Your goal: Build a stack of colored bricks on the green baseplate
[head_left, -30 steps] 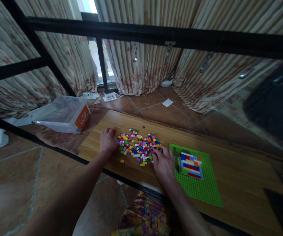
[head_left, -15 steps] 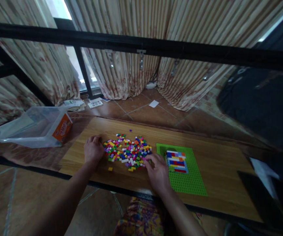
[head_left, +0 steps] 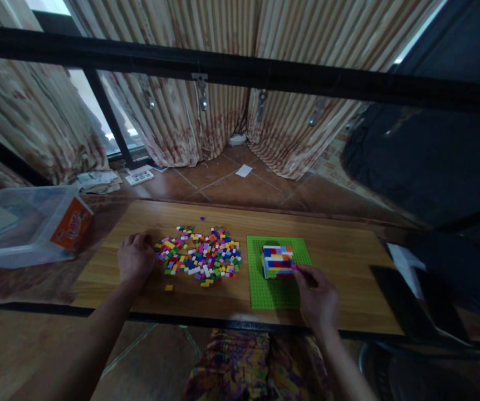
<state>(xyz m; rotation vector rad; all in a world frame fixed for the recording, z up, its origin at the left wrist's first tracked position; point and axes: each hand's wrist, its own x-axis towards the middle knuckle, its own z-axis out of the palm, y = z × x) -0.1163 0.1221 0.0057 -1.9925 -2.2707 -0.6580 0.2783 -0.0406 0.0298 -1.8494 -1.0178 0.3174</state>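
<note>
My right hand [head_left: 318, 298] pinches a small magenta toy brick [head_left: 294, 267] between thumb and fingertips, at the right side of a block of stacked multicoloured bricks [head_left: 277, 259]. This block stands on a green studded baseplate [head_left: 260, 295], whose right part is hidden by the hand. Whether the magenta brick touches the block I cannot tell. At the left edge of a pile of loose bricks [head_left: 206, 253], my left hand [head_left: 135, 260] rests on the table with its fingers curled; what they hold, if anything, is hidden.
A clear plastic box [head_left: 23, 245] with an orange label stands left of the wooden board [head_left: 223, 309]. One yellow brick [head_left: 169, 288] lies in front of the pile, a purple one [head_left: 202, 218] behind it. A dark flat object [head_left: 402, 301] is at the right end. A black bar [head_left: 240, 64] crosses above.
My right hand has moved right from the pile's edge to the brick block, carrying the magenta brick. My left hand stays beside the pile. The whole view has shifted rightward.
</note>
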